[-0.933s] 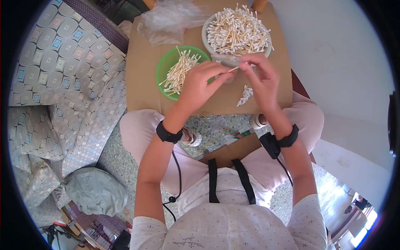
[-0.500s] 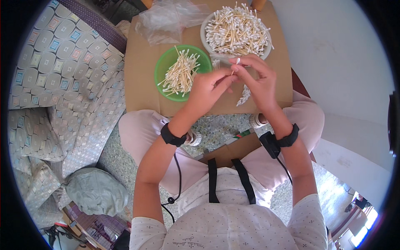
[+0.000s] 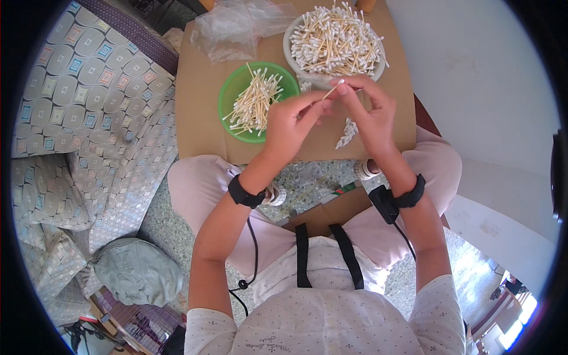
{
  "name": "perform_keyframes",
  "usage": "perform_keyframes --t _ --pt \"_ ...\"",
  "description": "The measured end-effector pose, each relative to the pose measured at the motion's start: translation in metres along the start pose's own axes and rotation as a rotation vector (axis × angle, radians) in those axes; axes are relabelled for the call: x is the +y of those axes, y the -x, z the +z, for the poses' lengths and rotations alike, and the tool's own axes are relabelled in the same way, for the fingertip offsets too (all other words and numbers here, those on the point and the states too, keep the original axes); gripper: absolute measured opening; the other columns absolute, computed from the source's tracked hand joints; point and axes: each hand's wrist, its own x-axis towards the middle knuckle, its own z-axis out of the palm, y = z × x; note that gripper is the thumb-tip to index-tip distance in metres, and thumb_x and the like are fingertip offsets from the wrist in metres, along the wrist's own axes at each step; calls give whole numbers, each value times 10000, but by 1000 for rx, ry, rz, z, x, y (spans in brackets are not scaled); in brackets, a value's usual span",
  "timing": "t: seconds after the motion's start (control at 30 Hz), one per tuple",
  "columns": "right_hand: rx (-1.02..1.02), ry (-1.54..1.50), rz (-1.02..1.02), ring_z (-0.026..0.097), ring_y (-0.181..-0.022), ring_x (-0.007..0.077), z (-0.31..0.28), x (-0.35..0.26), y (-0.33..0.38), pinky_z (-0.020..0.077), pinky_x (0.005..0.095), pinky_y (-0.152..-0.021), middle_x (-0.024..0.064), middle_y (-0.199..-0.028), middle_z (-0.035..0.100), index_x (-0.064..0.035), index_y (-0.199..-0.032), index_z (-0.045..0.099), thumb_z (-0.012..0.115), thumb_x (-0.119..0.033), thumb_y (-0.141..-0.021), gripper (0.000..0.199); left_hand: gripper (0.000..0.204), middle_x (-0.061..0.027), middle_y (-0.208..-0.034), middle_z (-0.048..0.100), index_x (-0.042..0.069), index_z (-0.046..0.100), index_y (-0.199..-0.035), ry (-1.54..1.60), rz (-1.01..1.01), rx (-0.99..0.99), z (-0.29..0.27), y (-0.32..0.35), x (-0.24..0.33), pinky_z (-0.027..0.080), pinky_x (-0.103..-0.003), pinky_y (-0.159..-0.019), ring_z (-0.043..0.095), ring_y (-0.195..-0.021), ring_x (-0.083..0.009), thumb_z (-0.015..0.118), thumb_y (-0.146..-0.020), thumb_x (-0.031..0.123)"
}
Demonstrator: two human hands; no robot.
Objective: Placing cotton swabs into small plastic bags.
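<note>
My left hand (image 3: 288, 123) is closed in a pinch on the wooden stick of a cotton swab (image 3: 332, 90), which slants up to the right. At its white tip the thumb and fingers of my right hand (image 3: 373, 112) are pinched together. Left of my hands is a green bowl (image 3: 225, 97) with a loose pile of swabs. Behind them a pale bowl (image 3: 287, 52) is heaped with many more. A small cluster of white cotton tips (image 3: 347, 134) lies on the cardboard below my right hand; whether sticks are attached I cannot tell.
Brown cardboard (image 3: 198, 133) covers the low table. Clear plastic bags (image 3: 228, 29) lie at its far left. A patterned sofa (image 3: 94, 89) stands to the left, a white wall (image 3: 473, 77) to the right. Black cables (image 3: 256, 248) hang from my wrist bands.
The swab has tipped from nearly upright to a slant, its white tip slightly to the right. My left hand has turned a little; my right hand stays close by.
</note>
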Motion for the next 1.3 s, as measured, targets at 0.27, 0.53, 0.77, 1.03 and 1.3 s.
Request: perform_keyframes --t 0.27,0.53,0.77,1.03,1.3 --pt "2 62 -28 587 -751 104 3 8 -1 466 249 -709 36 -828 645 -22 -896 649 655 -52 -812 89 124 6 -772 593 14 684 -949 205 10 121 -19 -6 8 405 -210 -593 495 -656 -49 660 -859 96" --pt "-197 123 39 601 -728 113 6 11 0 478 254 -658 41 -806 636 -33 -888 626 685 -89 -795 124 69 -10 -900 629 6 621 -927 45 86 111 -19 -6 -1 437 -198 -691 536 -755 -41 595 -903 65" --pt "-284 -8 205 598 -690 95 4 9 0 484 239 -627 20 -828 651 -24 -909 621 700 -104 -808 151 63 -2 -790 627 20 646 -899 122 127 145 -15 -7 1 420 -199 -593 537 -661 -38 602 -865 50" --pt "-126 18 233 561 -664 38 -1 6 -5 450 198 -592 -16 -827 647 -44 -915 654 698 -61 -802 123 129 7 -762 594 -2 650 -933 132 14 108 -20 -8 4 417 -194 -594 530 -658 -43 608 -894 113" --pt "-156 -104 235 563 -662 49 -5 -1 -7 453 200 -587 -9 -880 619 -24 -950 649 703 -59 -808 156 178 -4 -769 553 6 625 -990 192 -6 119 -20 -8 3 390 -202 -595 480 -656 -65 554 -940 162"
